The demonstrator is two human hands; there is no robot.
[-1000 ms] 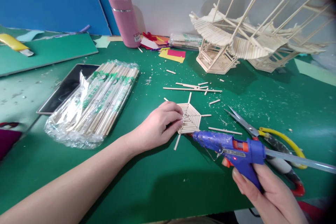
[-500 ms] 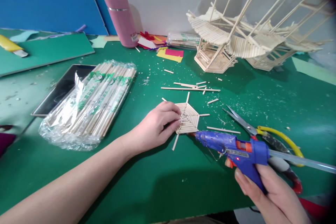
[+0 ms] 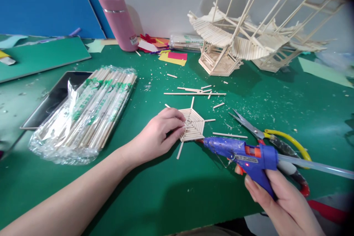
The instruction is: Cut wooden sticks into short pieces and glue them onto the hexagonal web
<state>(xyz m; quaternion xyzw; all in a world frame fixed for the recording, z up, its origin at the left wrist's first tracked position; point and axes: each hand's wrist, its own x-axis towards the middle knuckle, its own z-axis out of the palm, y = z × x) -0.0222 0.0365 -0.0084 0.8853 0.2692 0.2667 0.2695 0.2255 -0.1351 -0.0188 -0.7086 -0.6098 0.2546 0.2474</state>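
Observation:
A web-shaped piece of thin wooden sticks (image 3: 195,125) lies on the green table, with several spokes jutting past its rings. My left hand (image 3: 163,131) grips its left side, fingertips and thumb pressed together there and hiding that part. Wrapped round the handle of a blue glue gun (image 3: 229,147) is my right hand (image 3: 279,199). The gun's nozzle points left, at the lower right edge of the web piece; whether it touches is unclear. A clear glue stick (image 3: 315,166) extends from the gun's back, and a small red light glows on its side.
Scissors (image 3: 250,125) lie right, partly behind the gun. Loose sticks (image 3: 195,93) are beyond the web piece. Bagged sticks (image 3: 102,107) rest over a black tray (image 3: 52,99) at left. A pink bottle (image 3: 117,22) and a stick-built model (image 3: 221,40) stand at the back.
The whole view has shifted, so most things appear slightly further left. Both hands keep their holds, and the glue gun's nozzle remains by the web piece's lower right edge.

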